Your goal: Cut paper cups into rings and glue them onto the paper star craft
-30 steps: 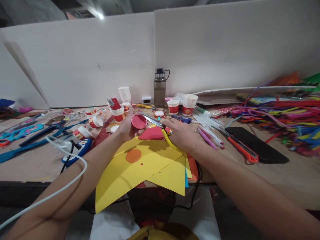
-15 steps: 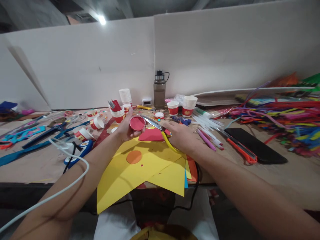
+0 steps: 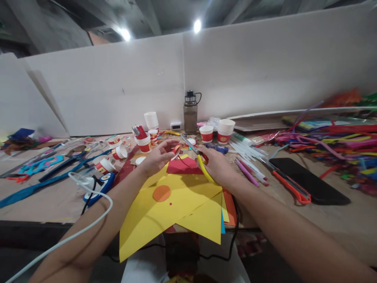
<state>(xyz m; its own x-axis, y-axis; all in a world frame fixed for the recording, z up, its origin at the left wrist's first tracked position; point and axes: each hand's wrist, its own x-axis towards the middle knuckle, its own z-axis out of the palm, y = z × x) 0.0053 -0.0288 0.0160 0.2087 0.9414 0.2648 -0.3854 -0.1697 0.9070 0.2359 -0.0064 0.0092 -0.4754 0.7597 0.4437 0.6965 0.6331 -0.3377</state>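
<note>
My left hand [image 3: 157,158] has its thumb and fingertips on a small red-and-white paper cup [image 3: 176,150], cut down short and now seen mostly from its side. My right hand [image 3: 213,163] is closed around the yellow handle of a pair of scissors [image 3: 192,144]. Their metal blades point up and left, just beyond the cup. Below both hands lie a red paper piece [image 3: 184,166] and yellow paper sheets [image 3: 173,214]. An orange paper circle [image 3: 161,193] rests on the yellow sheets.
A cup of pens [image 3: 143,142], stacked paper cups [image 3: 226,131] and a water bottle [image 3: 190,114] stand behind the hands. To the right are markers [image 3: 246,172], a red-orange cutter [image 3: 291,188] and a black phone [image 3: 309,181]. A white cable [image 3: 85,232] crosses my left forearm.
My left hand has turned the cup from showing its round red face to showing its side. The scissors stay in my right hand. The whole view has shifted slightly.
</note>
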